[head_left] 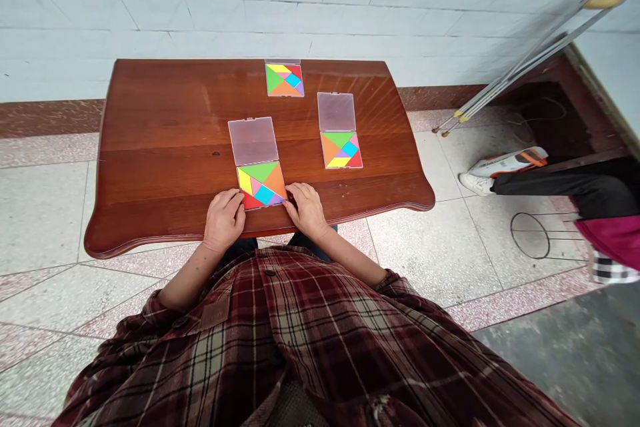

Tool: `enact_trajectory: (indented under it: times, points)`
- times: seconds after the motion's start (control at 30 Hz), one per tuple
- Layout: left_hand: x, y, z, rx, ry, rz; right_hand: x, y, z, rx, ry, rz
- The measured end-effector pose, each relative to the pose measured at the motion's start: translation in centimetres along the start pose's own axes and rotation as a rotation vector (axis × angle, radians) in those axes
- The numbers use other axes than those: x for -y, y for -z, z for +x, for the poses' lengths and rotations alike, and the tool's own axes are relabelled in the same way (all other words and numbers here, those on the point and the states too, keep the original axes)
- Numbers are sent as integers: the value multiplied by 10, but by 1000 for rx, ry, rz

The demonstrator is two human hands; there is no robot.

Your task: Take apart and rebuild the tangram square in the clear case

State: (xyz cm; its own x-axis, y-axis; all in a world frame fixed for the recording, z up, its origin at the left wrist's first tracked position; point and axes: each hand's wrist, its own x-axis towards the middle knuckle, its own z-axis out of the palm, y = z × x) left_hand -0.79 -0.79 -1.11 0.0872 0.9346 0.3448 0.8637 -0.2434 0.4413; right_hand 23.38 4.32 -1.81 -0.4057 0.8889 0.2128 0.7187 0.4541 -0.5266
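Plaid shirt [320,327], patch [216,312] lettering illegible, left hand [224,219], right hand [307,211], both half-curled, touching tangram case [253,141], grip unclear

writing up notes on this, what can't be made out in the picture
Head view:
- Far case's lid: only a thin strip shows at the table's far edge.
- Beneath the near case: the case, left hand and right hand cover it.
- Other person: upper body cut off by the right edge.
- Lettering on the white-and-orange bag: too small and blurred.
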Motion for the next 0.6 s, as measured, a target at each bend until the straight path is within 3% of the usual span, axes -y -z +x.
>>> enact_trajectory:
  times: [0.6]
  points:
    - [-7, 3, 4, 37, 7, 27, 0, 1, 0, 1, 8, 4]
